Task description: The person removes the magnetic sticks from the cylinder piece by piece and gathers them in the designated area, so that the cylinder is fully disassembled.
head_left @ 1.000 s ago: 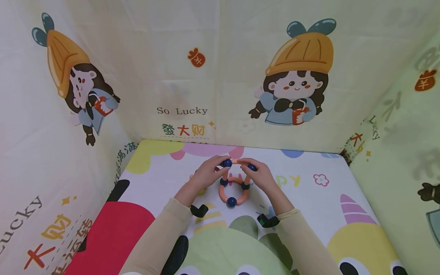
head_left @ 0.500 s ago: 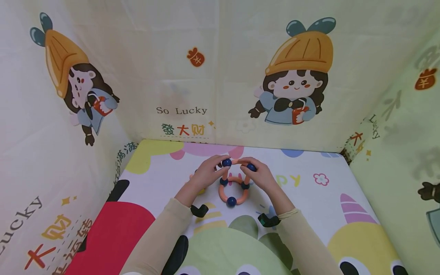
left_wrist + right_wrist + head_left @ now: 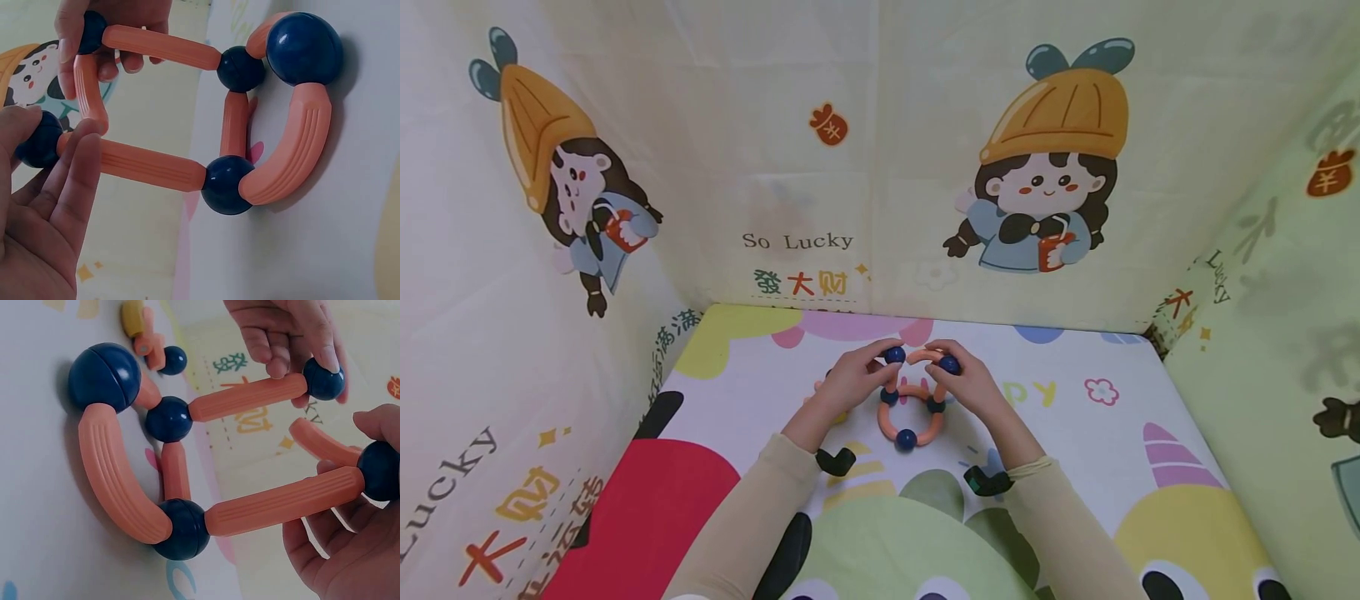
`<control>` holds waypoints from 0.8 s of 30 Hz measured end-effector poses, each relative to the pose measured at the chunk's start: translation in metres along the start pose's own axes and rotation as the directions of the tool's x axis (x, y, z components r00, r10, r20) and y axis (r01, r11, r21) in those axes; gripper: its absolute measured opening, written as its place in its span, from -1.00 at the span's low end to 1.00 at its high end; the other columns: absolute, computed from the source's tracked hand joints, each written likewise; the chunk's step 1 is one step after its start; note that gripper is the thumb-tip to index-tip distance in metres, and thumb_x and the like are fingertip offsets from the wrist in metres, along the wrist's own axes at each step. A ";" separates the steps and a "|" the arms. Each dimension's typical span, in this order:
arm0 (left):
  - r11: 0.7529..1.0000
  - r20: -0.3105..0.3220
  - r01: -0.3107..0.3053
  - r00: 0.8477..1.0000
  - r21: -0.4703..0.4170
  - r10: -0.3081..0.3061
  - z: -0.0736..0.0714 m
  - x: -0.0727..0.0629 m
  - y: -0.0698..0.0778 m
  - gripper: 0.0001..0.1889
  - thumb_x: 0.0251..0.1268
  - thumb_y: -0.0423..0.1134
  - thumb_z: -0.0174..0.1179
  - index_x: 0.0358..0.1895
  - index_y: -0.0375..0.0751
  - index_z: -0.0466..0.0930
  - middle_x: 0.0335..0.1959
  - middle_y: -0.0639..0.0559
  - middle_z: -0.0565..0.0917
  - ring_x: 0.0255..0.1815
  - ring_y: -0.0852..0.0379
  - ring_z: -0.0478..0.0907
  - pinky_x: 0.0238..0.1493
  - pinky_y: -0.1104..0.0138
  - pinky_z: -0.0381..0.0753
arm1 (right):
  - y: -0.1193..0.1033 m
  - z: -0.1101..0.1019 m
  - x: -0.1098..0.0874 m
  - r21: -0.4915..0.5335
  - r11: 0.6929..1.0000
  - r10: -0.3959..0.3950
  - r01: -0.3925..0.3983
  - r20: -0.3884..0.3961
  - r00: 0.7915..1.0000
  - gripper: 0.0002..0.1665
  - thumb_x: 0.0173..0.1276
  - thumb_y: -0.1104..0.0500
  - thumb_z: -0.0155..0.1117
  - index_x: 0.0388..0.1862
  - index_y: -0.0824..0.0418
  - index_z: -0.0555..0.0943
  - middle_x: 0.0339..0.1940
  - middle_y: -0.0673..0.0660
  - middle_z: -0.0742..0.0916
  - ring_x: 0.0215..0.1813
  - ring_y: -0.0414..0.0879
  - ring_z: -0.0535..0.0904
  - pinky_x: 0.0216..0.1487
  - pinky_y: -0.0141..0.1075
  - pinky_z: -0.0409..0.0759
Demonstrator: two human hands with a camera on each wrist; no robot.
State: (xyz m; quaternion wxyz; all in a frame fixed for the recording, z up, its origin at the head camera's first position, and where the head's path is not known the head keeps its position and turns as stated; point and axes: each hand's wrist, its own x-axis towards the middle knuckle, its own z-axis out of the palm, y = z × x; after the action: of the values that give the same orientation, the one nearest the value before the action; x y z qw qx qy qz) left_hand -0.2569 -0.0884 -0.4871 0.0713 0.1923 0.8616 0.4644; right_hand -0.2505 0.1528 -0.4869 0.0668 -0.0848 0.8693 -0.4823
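Though the left hand (image 3: 857,377) half hides small pieces (image 3: 155,356) from the head camera, the right wrist view shows them. It crops the right hand (image 3: 357,553); both hands pinch blue balls (image 3: 324,378) atop the structure (image 3: 284,501) on the table (image 3: 1075,437).

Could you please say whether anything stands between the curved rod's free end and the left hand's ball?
Nothing visible in the head view: a gap separates the curved rod from the blue ball. Fingertips of the left hand lie close.

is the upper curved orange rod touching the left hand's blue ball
Apart: the right wrist view shows a gap between the upper curved orange rod and the blue ball in the left hand.
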 end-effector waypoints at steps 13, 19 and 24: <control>1.000 -0.008 -0.016 1.000 -0.018 0.016 0.001 0.000 0.001 -0.53 0.44 0.04 0.14 0.38 0.27 0.38 -0.38 -0.03 0.73 -0.21 -0.16 0.70 -0.03 0.17 0.56 | 0.005 -0.003 -0.006 0.038 0.999 0.029 -0.030 0.012 1.000 -0.20 0.29 -0.33 0.29 0.46 -0.35 0.23 0.35 0.08 0.51 0.14 0.08 0.52 0.07 -0.03 0.64; 0.999 -0.013 0.012 1.000 -0.034 -0.012 0.001 0.001 0.000 -0.53 0.43 0.10 0.13 0.37 0.28 0.39 -0.39 0.04 0.73 -0.25 0.04 0.73 0.04 0.15 0.60 | 0.006 -0.005 -0.011 0.051 0.998 0.022 -0.022 0.014 1.000 -0.21 0.29 -0.32 0.29 0.45 -0.37 0.23 0.36 0.09 0.49 0.12 0.10 0.52 0.04 -0.06 0.63; 0.998 -0.021 0.033 0.999 -0.059 -0.034 0.001 0.001 0.000 -0.50 0.43 0.09 0.14 0.38 0.19 0.38 -0.40 0.05 0.71 -0.29 0.19 0.74 0.14 0.06 0.60 | 0.009 -0.005 -0.012 0.062 0.998 0.025 -0.026 0.011 1.000 -0.20 0.27 -0.33 0.30 0.45 -0.37 0.24 0.31 0.08 0.52 0.09 0.09 0.54 0.03 -0.08 0.63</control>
State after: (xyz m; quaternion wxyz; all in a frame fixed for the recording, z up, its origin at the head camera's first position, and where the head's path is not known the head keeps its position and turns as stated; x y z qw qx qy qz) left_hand -0.2577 -0.0870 -0.4877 0.0751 0.1705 0.8514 0.4903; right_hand -0.2404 0.1639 -0.4918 0.0798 -0.0740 0.8547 -0.5076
